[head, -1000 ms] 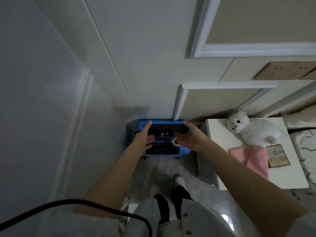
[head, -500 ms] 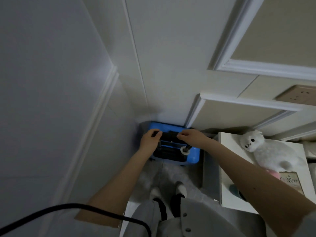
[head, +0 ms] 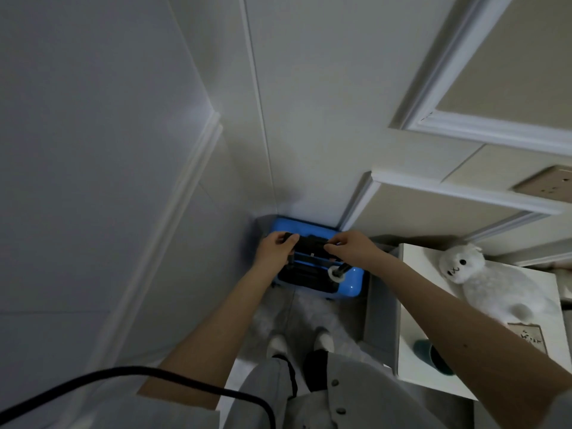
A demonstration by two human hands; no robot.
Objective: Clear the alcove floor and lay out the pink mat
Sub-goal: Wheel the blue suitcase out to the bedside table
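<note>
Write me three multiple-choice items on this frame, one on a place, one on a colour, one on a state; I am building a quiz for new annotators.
1. Where is the suitcase?
A. on the white cabinet
B. on the floor in the wall corner
C. on a bed

2. What colour is its shell?
A. blue
B. red
C. green

3. What are the hands doing?
A. hanging idle
B. gripping the black handle
C. holding the plush toy

Answers: 1 B, it stands where the walls meet; 2 A, the shell is bright blue; 3 B, the left hand and the right hand curl round the handle ends.
</note>
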